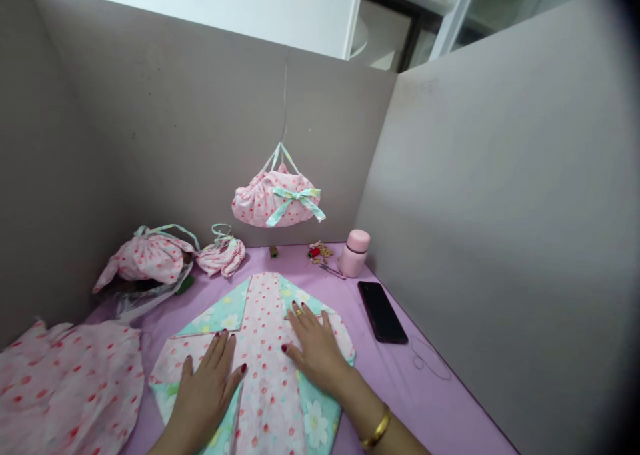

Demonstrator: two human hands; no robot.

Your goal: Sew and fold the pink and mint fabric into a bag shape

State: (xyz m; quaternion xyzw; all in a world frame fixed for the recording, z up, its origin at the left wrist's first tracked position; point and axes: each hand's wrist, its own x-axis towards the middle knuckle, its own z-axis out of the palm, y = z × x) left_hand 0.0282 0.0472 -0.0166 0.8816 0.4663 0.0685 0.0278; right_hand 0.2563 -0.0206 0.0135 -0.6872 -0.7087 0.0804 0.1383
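Observation:
A flat round piece of cloth, pink with red dots and folded over a mint flowered lining, lies on the purple table in front of me. My left hand lies flat on its left side, fingers stretched out. My right hand rests flat on its right side, fingers spread, a gold bangle on the wrist. Both hands hold nothing.
A finished pink pouch with a mint bow hangs on a string from the grey partition. Two more pouches sit at the back left. Pink cloth lies at the left. A pink bottle, small sewing bits and a black phone lie at the right.

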